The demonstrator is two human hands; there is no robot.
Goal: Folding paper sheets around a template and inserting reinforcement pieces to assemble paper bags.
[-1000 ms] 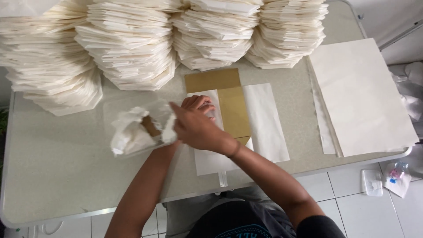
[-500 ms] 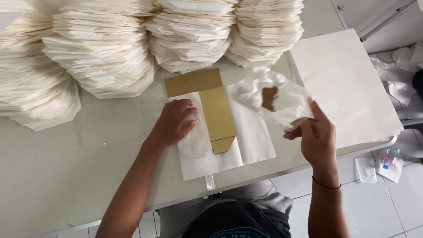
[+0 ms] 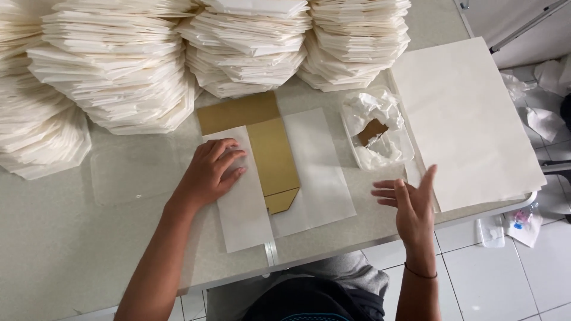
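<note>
Left grip lies flat, fingers spread, pressing one white paper sheet; right grip hovers open, empty, beside one plastic tray.

Clear plastic tray of crumpled white paper: a second ago left of the brown cardboard template, half a second ago held up in the right hand, now set down on the bench right of the template. Right hand empty now, fingers spread, below the tray. Left hand flat on white sheet left of the template.
</note>
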